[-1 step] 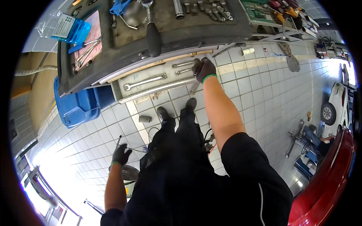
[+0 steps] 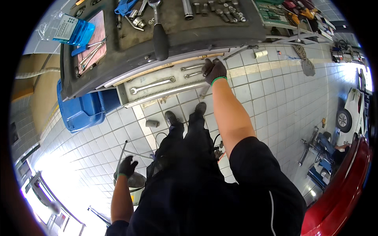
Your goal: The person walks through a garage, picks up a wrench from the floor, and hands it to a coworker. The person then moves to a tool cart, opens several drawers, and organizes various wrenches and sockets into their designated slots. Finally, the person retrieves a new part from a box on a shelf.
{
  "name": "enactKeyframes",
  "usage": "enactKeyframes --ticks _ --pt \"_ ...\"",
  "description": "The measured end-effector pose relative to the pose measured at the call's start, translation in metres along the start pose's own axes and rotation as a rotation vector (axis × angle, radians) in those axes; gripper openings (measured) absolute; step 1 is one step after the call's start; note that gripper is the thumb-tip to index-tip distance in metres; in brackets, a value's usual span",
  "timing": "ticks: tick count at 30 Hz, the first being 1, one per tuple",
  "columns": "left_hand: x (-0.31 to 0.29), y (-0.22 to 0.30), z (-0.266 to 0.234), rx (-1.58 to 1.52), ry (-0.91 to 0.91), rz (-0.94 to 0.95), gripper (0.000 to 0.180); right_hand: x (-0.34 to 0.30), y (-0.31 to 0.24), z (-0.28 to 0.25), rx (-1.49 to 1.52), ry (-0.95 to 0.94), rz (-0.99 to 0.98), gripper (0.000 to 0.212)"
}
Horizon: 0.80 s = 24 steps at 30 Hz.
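Note:
My right hand (image 2: 215, 72), in a dark glove with a green cuff, reaches into the right end of a pulled-out drawer (image 2: 125, 93). Its fingers are bent over the ends of two smaller wrenches; whatever they grip is hidden. One of these is a combination wrench (image 2: 193, 74), the other a similar wrench (image 2: 191, 67) behind it. A large combination wrench (image 2: 152, 85) lies to the left on the drawer's pale bottom. Down at my left side hangs my left hand (image 2: 127, 166), gloved too, fingers apart and holding nothing visible. Close by it stands a thin metal rod (image 2: 122, 152).
Above the drawer, the dark bench top (image 2: 169, 39) carries a ratchet (image 2: 159, 37), sockets (image 2: 224, 15) and a blue-liquid bottle (image 2: 76, 31). A blue bin (image 2: 80, 112) stands left. On the floor lies a dark cylinder (image 2: 152, 123). A red car (image 2: 338, 192) is at right.
My left hand has dropped slightly, away from the top of the rod. My right hand stays at the right end of the drawer, with little visible movement.

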<state>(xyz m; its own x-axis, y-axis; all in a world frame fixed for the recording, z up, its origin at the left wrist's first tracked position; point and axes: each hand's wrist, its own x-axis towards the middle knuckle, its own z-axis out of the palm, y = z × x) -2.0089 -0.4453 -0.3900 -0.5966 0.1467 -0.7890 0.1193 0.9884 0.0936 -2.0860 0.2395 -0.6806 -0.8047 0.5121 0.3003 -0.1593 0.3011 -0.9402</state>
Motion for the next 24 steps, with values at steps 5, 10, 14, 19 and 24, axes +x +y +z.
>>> enactKeyframes --ticks 5,10,14,19,24 --pt "-0.077 -0.073 0.083 0.235 -0.081 0.102 0.033 0.036 0.056 -0.003 -0.793 0.004 -0.363 0.024" --pt "-0.099 -0.074 0.13 0.256 -0.081 0.235 0.027 0.032 0.041 0.017 -0.961 0.131 -0.416 0.022" --pt "-0.04 -0.032 0.094 0.239 -0.017 0.299 0.034 0.035 0.056 0.016 -0.932 0.089 -0.198 0.024" --pt "-0.012 0.061 0.019 -0.376 0.129 0.016 0.059 0.025 -0.031 0.021 0.674 0.383 0.84 0.028" --pt "0.016 0.103 -0.058 -0.2 0.397 0.176 0.063 0.01 -0.21 -0.003 0.696 0.427 1.328 0.028"
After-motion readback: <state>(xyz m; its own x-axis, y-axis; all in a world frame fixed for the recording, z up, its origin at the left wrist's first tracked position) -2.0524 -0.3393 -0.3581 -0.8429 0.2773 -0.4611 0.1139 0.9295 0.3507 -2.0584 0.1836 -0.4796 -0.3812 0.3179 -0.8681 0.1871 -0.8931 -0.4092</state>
